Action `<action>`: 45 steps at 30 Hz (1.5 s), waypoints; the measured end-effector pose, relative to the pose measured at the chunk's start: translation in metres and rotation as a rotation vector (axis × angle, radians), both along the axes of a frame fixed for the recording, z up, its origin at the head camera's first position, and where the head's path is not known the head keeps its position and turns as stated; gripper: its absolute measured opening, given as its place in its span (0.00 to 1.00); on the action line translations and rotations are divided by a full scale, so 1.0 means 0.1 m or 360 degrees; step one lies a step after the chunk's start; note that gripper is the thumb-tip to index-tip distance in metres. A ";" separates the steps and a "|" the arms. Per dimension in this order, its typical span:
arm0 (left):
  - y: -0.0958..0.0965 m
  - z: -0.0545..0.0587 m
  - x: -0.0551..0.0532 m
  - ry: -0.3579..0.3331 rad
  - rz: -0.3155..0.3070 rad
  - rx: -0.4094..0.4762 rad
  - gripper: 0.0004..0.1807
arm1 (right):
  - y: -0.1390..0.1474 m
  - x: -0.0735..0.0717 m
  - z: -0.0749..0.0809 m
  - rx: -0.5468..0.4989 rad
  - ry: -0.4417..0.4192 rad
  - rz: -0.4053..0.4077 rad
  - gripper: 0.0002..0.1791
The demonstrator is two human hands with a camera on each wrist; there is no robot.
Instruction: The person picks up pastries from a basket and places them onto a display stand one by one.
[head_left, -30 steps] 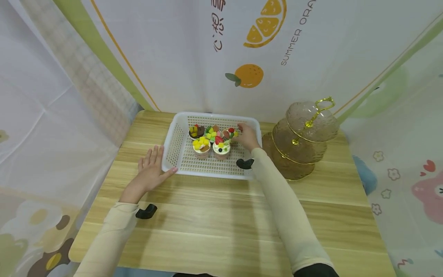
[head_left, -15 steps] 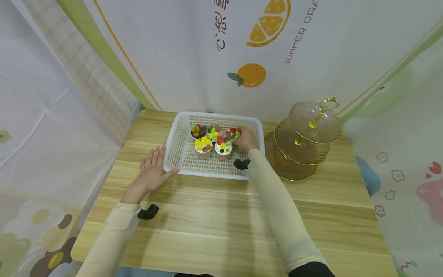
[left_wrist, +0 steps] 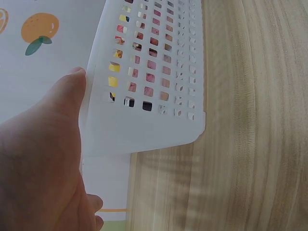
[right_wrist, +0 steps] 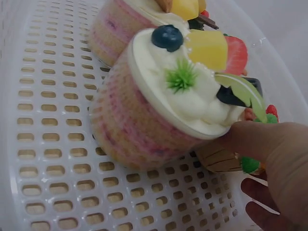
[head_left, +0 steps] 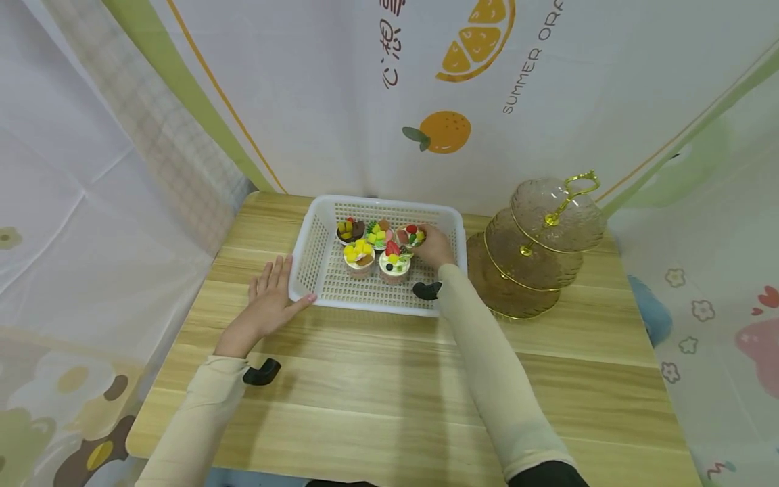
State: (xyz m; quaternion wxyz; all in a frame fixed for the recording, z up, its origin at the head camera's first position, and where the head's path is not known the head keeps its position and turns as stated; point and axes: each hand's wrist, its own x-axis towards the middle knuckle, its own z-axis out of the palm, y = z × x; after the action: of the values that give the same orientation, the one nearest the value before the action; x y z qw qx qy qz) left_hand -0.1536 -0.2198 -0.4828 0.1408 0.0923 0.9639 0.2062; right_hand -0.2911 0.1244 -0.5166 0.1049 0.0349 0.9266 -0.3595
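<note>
Wooden desk [head_left: 353, 392]: right hand [head_left: 437, 247] curls fingers round the far-right cupcake [head_left: 408, 235] at its left; left hand [head_left: 270, 308], fingers spread, touches the basket [head_left: 377, 309].

And here we are in a curtained-off nook, home or studio impossible to tell: printed cloth [head_left: 316, 101] hangs behind and along both sides, a cartoon orange [head_left: 448, 132] and lettering [head_left: 391, 40] at the back, hemming in a wood-grain counter [head_left: 359, 385]
</note>
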 end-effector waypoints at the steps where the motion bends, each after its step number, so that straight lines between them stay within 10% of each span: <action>1: 0.00 0.00 0.00 -0.0002 -0.0002 0.0000 0.53 | 0.00 0.00 -0.01 0.0003 0.0009 -0.0012 0.35; 16: 0.03 -0.02 -0.01 0.0007 0.0019 0.0046 0.54 | 0.04 0.00 -0.02 -0.0193 0.0048 -0.0153 0.38; 30: 0.01 0.00 0.00 0.0003 0.0003 0.0010 0.54 | 0.02 0.05 0.51 -0.0290 0.0299 -0.0040 0.39; 45: 0.00 -0.01 0.00 -0.0017 0.0040 0.0045 0.54 | 0.08 0.15 0.73 -0.0356 0.0337 0.0019 0.38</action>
State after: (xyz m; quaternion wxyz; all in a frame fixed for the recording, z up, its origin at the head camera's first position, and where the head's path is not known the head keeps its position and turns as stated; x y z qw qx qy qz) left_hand -0.1539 -0.2195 -0.4837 0.1422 0.0812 0.9612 0.2220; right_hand -0.2761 0.1321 -0.4434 0.0121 -0.0207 0.8867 -0.4617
